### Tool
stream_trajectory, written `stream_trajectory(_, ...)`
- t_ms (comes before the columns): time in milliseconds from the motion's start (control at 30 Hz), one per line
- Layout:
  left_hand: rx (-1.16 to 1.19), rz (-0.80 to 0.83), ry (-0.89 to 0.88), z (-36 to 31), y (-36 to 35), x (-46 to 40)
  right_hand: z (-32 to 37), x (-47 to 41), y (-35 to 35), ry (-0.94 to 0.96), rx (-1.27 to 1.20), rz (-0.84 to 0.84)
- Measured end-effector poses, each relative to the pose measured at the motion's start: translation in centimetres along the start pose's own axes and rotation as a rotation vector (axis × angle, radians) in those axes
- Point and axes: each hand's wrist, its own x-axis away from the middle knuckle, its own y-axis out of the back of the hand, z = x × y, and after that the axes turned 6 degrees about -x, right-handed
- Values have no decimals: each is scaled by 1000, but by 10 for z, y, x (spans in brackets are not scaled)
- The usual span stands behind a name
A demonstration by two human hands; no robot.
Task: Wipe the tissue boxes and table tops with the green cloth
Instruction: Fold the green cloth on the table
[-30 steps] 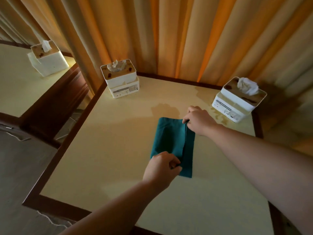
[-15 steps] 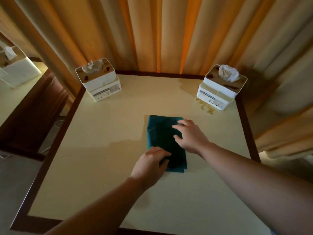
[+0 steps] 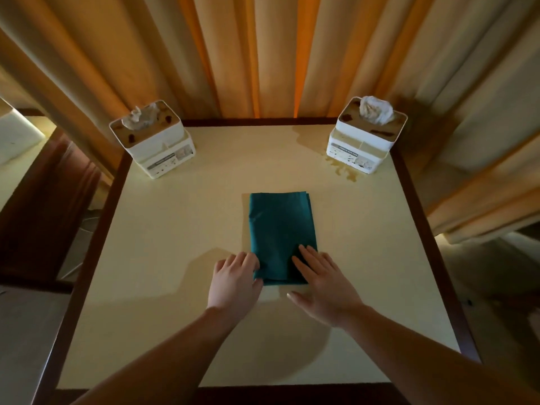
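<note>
A square table (image 3: pixel 175 229) with a cream top and dark wooden edge stands against hanging curtains (image 3: pixel 263 54). At its far left corner sits a white tissue box (image 3: pixel 155 147), at its far right corner a second tissue box (image 3: pixel 363 138), each with tissue sticking out; brownish stains mark the table just in front of the second one. The green cloth (image 3: pixel 280 229), dark teal and folded into a neat upright rectangle, lies at the table's middle. The left hand (image 3: pixel 233 285) touches its near left corner with fingers loosely bent; the right hand (image 3: pixel 324 285) lies flat on its near right corner, fingers straight and spread.
</note>
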Motion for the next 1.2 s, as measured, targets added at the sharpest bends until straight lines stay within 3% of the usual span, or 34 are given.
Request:
stream_trajectory(233, -71, 12, -9, 26, -2, 12, 4, 5, 3, -17, 93, 165)
stream_trajectory(367, -73, -18, -116, 35, 3, 13, 17, 1, 3, -53, 94, 103)
stream_trajectory(467, -55, 141, -278, 30, 11, 2, 30, -6, 0, -53, 65, 65)
stream_trajectory(567, -95, 312, -388, 26, 5, -2, 37, -11, -5, -96, 62, 158)
stream_trajectory(733, 20, 57, -300, 26, 7, -20, 38, -29, 3, -142, 79, -29)
stream_trajectory(900, -84, 136, -205, 16, 12, -87, 28, -88, 18, -205, 33, -63)
stream_trajectory(1067, -193, 260, -228, 27, -8, -113, 16, -109, 13, -273, 43, 39)
stream_trajectory(1133, -142, 233, -222, 28, -8, -113, 15, -109, 13, -272, 13, -5)
stream_trajectory(1200, -38, 106, -199, 28, 1, -122, 11, -116, 23, -266, -44, -112)
